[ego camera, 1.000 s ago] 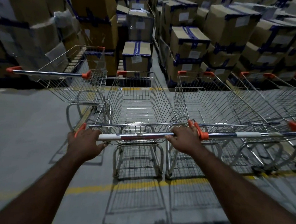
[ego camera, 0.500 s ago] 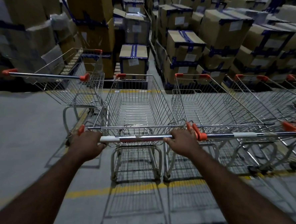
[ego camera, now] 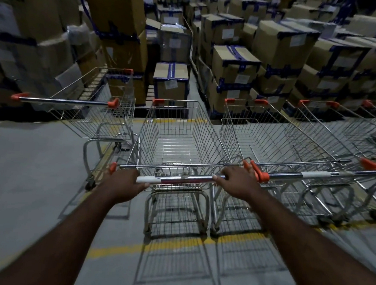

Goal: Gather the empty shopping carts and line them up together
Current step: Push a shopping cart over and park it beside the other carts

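Observation:
An empty wire shopping cart (ego camera: pixel 178 139) stands straight ahead of me, its chrome handle bar (ego camera: pixel 180 181) running between my hands. My left hand (ego camera: pixel 122 185) grips the bar's left end and my right hand (ego camera: pixel 237 182) grips its right end. To its right a second empty cart (ego camera: pixel 277 139) stands side by side with it, with more carts (ego camera: pixel 359 135) lined up beyond. On the left, a further empty cart (ego camera: pixel 100 117) stands turned sideways, close to the front left corner of my cart.
Stacks of taped cardboard boxes (ego camera: pixel 235 66) fill the back, with a narrow aisle (ego camera: pixel 194 85) between them. A tall stack (ego camera: pixel 115 16) rises at the left. A yellow floor line (ego camera: pixel 154 247) crosses the grey concrete under the carts' rear wheels.
The cart in my hands has rolled a little forward and drawn level with the cart on its right. Both hands have kept their grip on the bar.

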`<state>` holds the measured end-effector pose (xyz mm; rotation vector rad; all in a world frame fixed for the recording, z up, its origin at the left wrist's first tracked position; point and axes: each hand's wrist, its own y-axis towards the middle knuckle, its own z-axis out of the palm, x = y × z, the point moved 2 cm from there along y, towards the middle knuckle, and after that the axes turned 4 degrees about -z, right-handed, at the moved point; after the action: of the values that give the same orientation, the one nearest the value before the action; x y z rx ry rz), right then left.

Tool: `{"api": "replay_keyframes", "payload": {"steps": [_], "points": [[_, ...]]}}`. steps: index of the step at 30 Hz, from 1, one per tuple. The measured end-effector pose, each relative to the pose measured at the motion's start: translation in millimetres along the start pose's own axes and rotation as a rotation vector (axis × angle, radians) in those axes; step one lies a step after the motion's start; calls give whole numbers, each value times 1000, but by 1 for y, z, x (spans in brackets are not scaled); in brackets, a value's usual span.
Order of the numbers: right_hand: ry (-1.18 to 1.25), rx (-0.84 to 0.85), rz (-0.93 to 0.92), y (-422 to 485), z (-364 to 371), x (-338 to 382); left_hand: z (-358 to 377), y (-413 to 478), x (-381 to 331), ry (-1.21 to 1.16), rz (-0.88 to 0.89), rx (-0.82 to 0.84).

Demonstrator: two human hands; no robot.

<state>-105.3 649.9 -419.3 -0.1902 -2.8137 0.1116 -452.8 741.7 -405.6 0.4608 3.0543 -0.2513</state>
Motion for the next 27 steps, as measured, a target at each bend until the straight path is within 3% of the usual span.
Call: {"api": "replay_keyframes", "payload": {"steps": [4, 13, 27], "points": [[51, -48, -47, 6, -6, 41, -22, 1, 2, -216, 11, -64], [45, 8, -257, 42, -10, 166, -61, -4, 45, -359, -41, -91], [59, 39, -573, 172, -33, 320, -126, 60, 158, -287, -223, -165]]}}
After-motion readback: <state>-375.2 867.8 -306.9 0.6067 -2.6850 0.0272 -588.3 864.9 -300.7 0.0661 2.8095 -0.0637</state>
